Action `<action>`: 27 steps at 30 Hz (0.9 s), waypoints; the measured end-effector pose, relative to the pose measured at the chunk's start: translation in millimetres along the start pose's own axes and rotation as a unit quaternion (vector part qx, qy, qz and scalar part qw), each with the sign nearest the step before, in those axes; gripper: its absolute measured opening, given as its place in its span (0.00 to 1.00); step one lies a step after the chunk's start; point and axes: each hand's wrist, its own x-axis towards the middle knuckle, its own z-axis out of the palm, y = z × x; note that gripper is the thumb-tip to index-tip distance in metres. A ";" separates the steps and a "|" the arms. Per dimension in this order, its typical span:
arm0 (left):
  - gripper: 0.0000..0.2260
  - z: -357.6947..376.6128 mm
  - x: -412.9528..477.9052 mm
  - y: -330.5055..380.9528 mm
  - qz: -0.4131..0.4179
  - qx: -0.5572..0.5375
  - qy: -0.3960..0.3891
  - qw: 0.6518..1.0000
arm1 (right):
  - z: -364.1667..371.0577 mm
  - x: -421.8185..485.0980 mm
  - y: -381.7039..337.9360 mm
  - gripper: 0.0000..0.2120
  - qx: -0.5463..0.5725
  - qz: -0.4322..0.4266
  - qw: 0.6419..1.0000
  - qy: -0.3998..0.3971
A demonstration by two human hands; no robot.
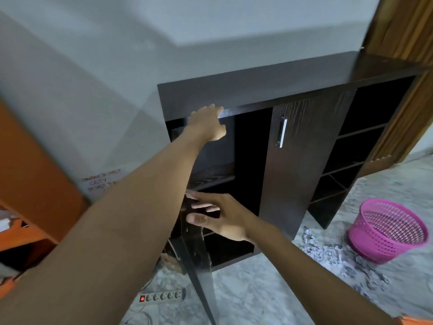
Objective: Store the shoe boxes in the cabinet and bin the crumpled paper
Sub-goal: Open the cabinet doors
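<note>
My left hand (207,123) lay flat on a dark shoe box (210,148) on the upper shelf of the cabinet (257,90), fingers extended, gripping nothing. My right hand (218,215) was spread open against the edge of the open left door (199,261); whether it gripped the edge I could not tell. Crumpled paper (328,252) lay scattered on the floor beside the pink basket (389,231).

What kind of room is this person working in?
Probably a home or small office room: a dark wooden cabinet against a plain wall, a pink waste basket on a marble-look floor, and a power strip.
</note>
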 end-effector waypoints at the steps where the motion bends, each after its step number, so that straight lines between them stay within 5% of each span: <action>1: 0.28 1.7 1.9 0.1 0.009 0.014 0.009 1.000 | -8.4 0.1 3.2 0.28 -0.020 0.006 1.000 0.014; 6: 0.25 6.9 16.1 6.7 0.023 0.031 0.041 0.998 | -77.8 -1.5 43.6 0.11 0.011 0.065 0.960 0.273; 9: 0.24 8.7 26.0 12.3 0.029 0.012 0.046 0.998 | -126.3 -2.1 68.6 0.08 -0.024 0.099 0.931 0.349; 21: 0.22 12.0 95.8 57.9 0.032 -0.059 0.022 0.997 | -241.8 57.7 138.9 0.26 -0.051 0.191 0.897 0.396; 27: 0.24 18.2 122.2 83.7 0.032 -0.075 0.021 0.996 | -257.5 99.6 151.3 0.11 -0.008 0.169 0.873 0.457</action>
